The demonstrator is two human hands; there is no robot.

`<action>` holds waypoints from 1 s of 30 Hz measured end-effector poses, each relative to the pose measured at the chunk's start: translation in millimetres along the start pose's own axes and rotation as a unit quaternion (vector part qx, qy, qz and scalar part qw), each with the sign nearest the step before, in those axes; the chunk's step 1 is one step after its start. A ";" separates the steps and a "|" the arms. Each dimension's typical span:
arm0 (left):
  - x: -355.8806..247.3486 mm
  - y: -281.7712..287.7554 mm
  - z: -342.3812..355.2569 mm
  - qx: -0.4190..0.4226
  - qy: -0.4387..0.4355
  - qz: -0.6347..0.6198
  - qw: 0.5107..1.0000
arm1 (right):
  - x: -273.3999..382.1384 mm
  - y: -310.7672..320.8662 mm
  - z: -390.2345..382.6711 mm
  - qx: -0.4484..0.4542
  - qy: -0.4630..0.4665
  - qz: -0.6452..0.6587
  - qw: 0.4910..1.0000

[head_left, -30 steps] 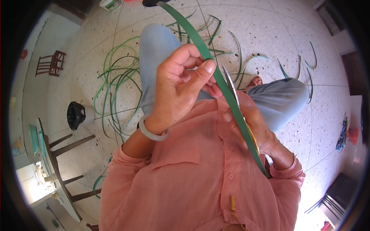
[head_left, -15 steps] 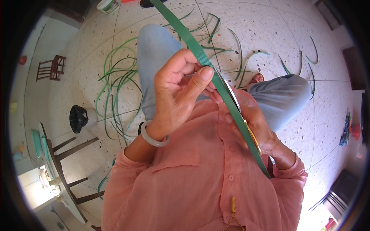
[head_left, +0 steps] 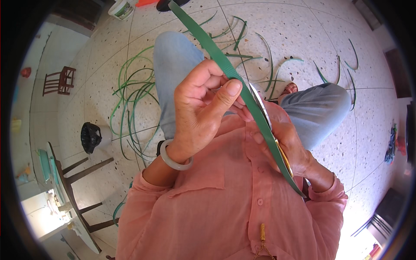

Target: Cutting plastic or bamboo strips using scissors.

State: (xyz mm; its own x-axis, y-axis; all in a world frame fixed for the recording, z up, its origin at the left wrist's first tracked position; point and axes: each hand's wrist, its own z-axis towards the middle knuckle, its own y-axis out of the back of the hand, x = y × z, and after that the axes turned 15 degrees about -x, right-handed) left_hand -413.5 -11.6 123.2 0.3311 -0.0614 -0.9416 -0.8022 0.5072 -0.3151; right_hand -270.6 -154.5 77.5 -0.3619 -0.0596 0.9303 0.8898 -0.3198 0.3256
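A long green plastic strap (head_left: 201, 37) runs slantwise in front of my chest, from a free end at the upper left to my lower right side. My left hand (head_left: 197, 115) pinches it between thumb and fingers near its textured stretch. In my right hand (head_left: 294, 145) is a pair of scissors (head_left: 261, 103) with silver blades and a gold-coloured handle. The blades lie along the strap's right edge, partly behind it. Whether they bite into the strap is hidden. My right fingers are closed round the handle, and the strap covers part of them.
Loose coils of green strap (head_left: 130, 97) lie on the speckled tile floor to the left. Several cut strips (head_left: 271, 60) are scattered ahead. A black-lined bin (head_left: 91, 136), a small brown chair (head_left: 60, 81) and a dark-legged stand (head_left: 71, 177) are at left; a white tub (head_left: 120, 9) is far off.
The strap's upper end has come down slightly into view. Both hands keep their hold and have barely moved; the surroundings shift slightly with the camera.
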 end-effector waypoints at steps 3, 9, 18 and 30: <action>0.2 -0.8 -0.2 0.005 -0.006 0.013 1.000 | 1.3 0.1 -0.1 -0.006 0.002 0.004 1.000; 1.5 -1.4 -0.8 0.005 -0.017 0.024 1.000 | 5.0 0.9 0.6 -0.011 0.006 -0.008 1.000; 1.2 -1.1 -0.8 0.011 -0.017 0.021 1.000 | 14.5 5.8 1.6 0.020 -0.022 -0.030 0.999; 2.1 -6.9 -0.7 -0.046 0.043 -0.024 0.998 | 5.0 0.7 -3.5 -0.015 -0.023 -0.009 1.000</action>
State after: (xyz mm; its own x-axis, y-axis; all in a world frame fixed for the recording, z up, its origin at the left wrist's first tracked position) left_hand -407.6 -15.8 123.3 0.3299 -0.1598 -0.9304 -0.8293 0.4218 -0.3665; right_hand -272.7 -158.4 81.7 -0.3639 -0.0105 0.9314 0.8741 -0.3494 0.3376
